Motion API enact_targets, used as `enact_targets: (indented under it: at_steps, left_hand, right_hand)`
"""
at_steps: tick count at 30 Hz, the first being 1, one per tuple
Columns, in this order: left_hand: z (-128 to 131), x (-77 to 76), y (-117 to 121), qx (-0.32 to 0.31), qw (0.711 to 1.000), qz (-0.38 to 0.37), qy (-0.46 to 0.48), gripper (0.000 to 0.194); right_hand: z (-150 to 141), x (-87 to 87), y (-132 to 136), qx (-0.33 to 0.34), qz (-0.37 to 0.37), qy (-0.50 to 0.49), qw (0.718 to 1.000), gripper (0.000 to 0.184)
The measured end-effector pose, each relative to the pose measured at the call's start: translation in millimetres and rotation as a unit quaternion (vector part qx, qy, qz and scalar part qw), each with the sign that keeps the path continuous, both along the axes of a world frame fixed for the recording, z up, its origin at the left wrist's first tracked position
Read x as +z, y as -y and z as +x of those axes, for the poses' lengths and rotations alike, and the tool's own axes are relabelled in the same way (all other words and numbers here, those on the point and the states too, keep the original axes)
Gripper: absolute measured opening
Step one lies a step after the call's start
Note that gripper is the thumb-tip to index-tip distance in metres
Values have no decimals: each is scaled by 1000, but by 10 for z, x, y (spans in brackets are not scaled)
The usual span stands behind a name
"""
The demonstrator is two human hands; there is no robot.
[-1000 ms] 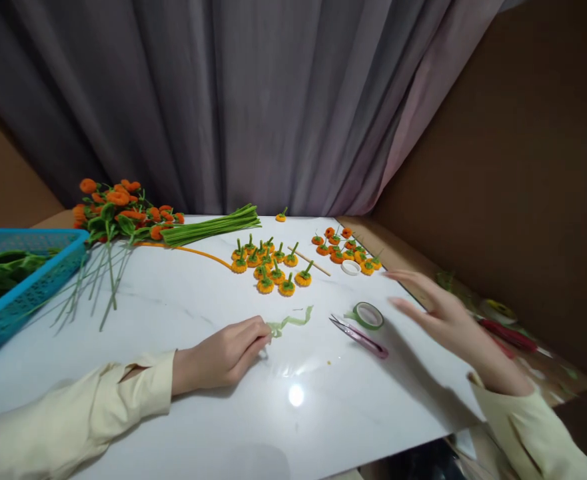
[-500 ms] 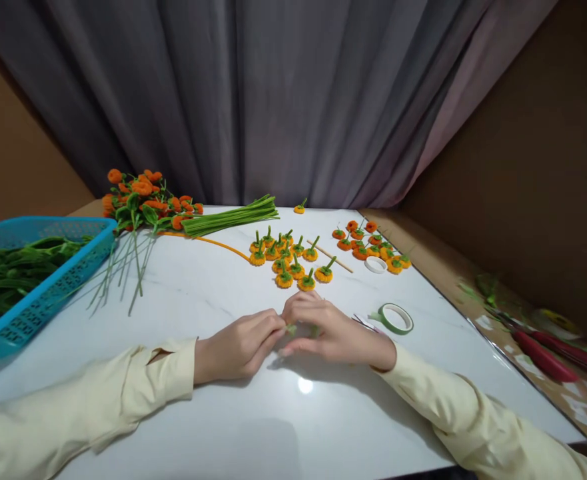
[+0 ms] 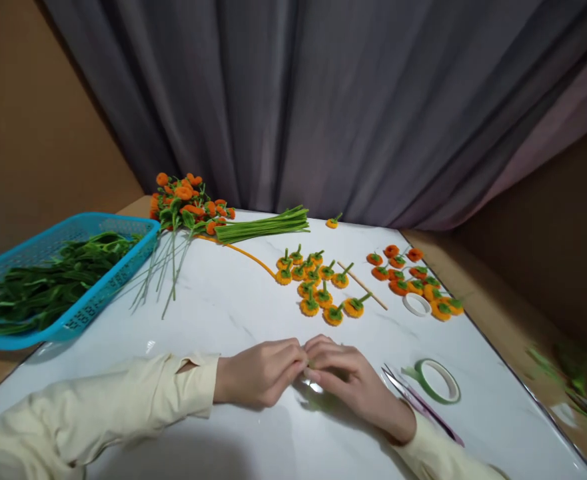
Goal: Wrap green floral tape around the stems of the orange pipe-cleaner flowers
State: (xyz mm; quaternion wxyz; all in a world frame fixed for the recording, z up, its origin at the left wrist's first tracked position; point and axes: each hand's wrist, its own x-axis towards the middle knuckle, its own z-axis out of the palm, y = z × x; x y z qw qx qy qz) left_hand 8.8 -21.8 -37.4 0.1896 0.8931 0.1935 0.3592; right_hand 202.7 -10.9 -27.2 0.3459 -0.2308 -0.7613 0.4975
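Observation:
My left hand (image 3: 268, 372) and my right hand (image 3: 346, 377) meet fingertip to fingertip above the front of the white table (image 3: 193, 340). Both are closed in a pinch. A small greenish bit shows between the fingertips, mostly hidden, and I cannot make out what it is. Just beyond the hands stand several yellow fuzzy flower heads (image 3: 334, 315), face down with green stubs pointing up. Right of my right hand lie scissors (image 3: 423, 403) with pinkish handles and a roll of green tape (image 3: 438, 381).
At left a blue basket (image 3: 100, 303) holds green fuzzy leaves (image 3: 58, 280). Orange flowers (image 3: 186, 193) and a bundle of green stems (image 3: 266, 225) lie at the back. Orange flower heads (image 3: 393, 273), a white ring (image 3: 416, 305) and a thin stick (image 3: 363, 287) are at right.
The view has swung right-to-left, so the table's contents sit further right and the scissors show fully. My hands have drawn closer together, with the right fingers more closed.

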Motion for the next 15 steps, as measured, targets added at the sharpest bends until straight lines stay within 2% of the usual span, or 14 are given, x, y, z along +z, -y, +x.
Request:
enact_targets:
  at_steps: [4, 7, 11, 15]
  left_hand:
    - [4, -10, -34, 12, 999, 32, -28, 19]
    - [15, -11, -47, 38, 997, 56, -30, 21]
    - [16, -55, -48, 65, 988, 129, -60, 24]
    - [23, -162, -62, 105, 970, 190, -111, 22]
  right_hand:
    - [-2, -14, -40, 10, -86, 0, 996, 22]
    - [-3, -22, -65, 2, -120, 19, 993, 22]
    - [0, -55, -86, 10, -123, 51, 991, 23]
    - [15, -102, -149, 5, -114, 105, 988, 26]
